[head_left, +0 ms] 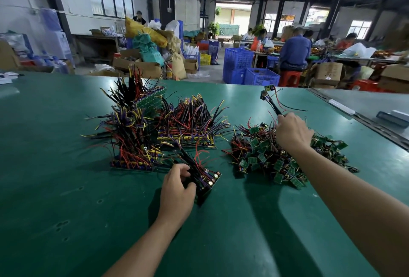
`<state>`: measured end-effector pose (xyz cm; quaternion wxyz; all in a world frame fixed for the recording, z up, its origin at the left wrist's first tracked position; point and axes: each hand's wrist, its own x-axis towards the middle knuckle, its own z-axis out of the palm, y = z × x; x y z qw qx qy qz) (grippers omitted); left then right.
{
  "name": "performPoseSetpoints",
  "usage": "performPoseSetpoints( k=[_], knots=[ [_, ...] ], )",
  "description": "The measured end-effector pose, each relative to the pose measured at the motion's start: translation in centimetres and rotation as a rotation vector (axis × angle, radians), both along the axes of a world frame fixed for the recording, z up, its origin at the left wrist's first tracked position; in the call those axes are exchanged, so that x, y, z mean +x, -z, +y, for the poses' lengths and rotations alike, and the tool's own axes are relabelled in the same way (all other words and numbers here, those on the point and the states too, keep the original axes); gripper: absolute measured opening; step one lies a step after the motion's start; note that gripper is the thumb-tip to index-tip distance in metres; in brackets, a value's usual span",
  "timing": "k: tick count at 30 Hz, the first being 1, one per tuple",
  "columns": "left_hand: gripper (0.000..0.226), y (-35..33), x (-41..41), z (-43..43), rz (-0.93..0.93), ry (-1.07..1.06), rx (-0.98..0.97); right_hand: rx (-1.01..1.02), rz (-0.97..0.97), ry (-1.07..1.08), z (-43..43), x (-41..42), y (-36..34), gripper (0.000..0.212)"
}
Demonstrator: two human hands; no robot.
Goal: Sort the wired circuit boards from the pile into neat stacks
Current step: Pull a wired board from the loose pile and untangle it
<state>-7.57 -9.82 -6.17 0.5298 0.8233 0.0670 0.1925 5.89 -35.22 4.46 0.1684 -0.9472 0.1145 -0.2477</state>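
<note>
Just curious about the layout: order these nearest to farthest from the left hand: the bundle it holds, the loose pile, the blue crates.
1. Bundle of boards, in the left hand.
2. Loose pile, to its right.
3. Blue crates, beyond the table.

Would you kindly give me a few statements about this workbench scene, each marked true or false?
1. The right hand holds a wired board by its wires, raised above the loose pile. True.
2. The left hand lies flat and empty. False: it grips a small stack of wired boards standing on the table.
3. The loose pile lies to the right of the sorted stacks. True.
4. The table has a red surface. False: its surface is green.
</note>
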Motion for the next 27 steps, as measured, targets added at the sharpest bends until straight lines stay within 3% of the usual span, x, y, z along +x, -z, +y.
performPoseSetpoints(
  k=[5, 10, 12, 14, 18, 20, 23, 25, 27],
  knots=[
    [0.028, -0.9, -0.6, -0.1, -0.122, -0.019, -0.132, 0.109, 0.019, -0.431, 4.7, -4.1, 0.4, 0.026],
    [0.009, -2.4, -1.3, -0.7, -0.197, 0.15, -0.515, 0.257, 0.069, -0.817, 8.6, -9.6, 3.0, 0.017],
    [0.024, -3.2, -1.4, -1.0, -0.177, 0.239, -0.656, 0.294, 0.102, -0.898, 9.5, -10.9, 3.8, 0.02],
    [0.033, -3.8, -1.5, -1.1, -0.18, 0.301, -0.732, 0.249, 0.1, -1.011, 10.3, -12.1, 4.3, 0.019],
    [0.025, -4.8, -1.6, -1.0, -0.163, 0.196, -0.879, -0.082, 0.089, -1.162, 9.6, -12.4, 3.8, 0.031],
    [0.032, -4.9, -1.6, -0.7, -0.146, 0.133, -0.874, -0.047, -0.07, -1.049, 8.0, -10.9, 2.5, 0.035],
    [0.027, -4.8, -1.7, -0.4, -0.085, 0.14, -0.894, 0.086, -0.289, -0.518, 4.0, -5.5, 0.1, 0.037],
    [0.024, -4.7, -1.8, -0.6, -0.04, 0.15, -0.877, 0.022, -0.098, -0.181, 0.5, -1.5, -1.0, 0.032],
    [0.023, -4.5, -1.8, -0.7, -0.015, 0.16, -0.885, -0.004, 0.193, -0.009, -2.1, 0.8, -1.0, 0.037]
  ],
)
